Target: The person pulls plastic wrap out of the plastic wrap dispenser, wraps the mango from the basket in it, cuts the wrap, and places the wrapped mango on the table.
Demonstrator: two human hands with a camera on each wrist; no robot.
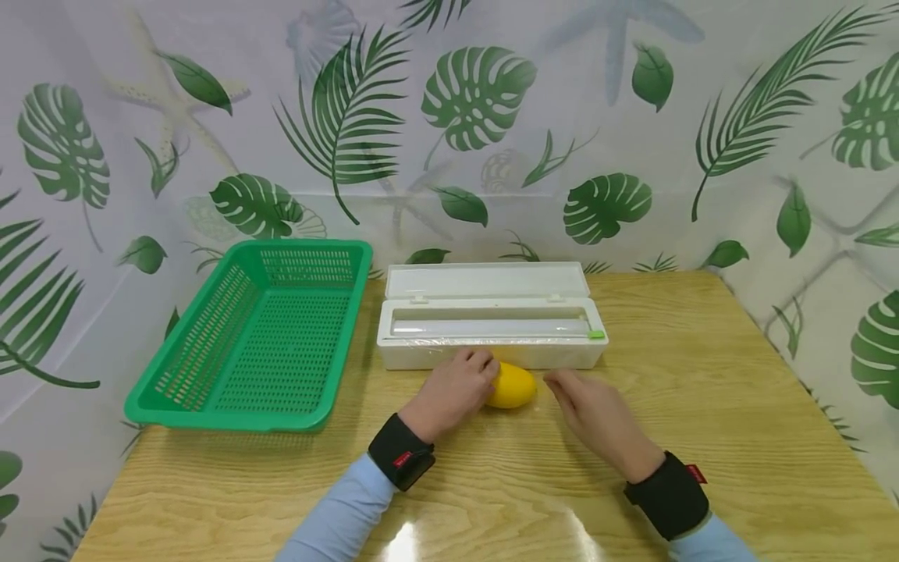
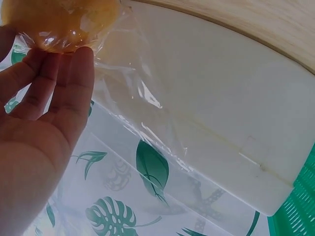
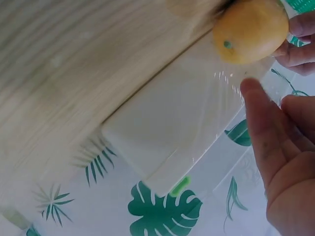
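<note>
A yellow mango-like fruit (image 1: 513, 386) lies on the table against the front of a white cling film box (image 1: 492, 357). My left hand (image 1: 456, 390) holds its left side with curled fingers. Clear cling film (image 2: 147, 98) stretches along the box front and wraps the fruit's underside in the left wrist view. Just right of the fruit, my right hand (image 1: 597, 414) has its fingertips drawn together, pinching the thin film, which barely shows there. The right wrist view shows the fruit's green stem spot (image 3: 227, 44) facing this hand.
The box's lid (image 1: 485, 281) stands open at the back, above the film roll (image 1: 485, 327); a green slider (image 1: 596, 334) sits at its right end. On the left stands a green perforated basket (image 1: 340, 343). Leaf-printed sheeting (image 1: 492, 172) hangs behind the wooden table (image 1: 702, 375).
</note>
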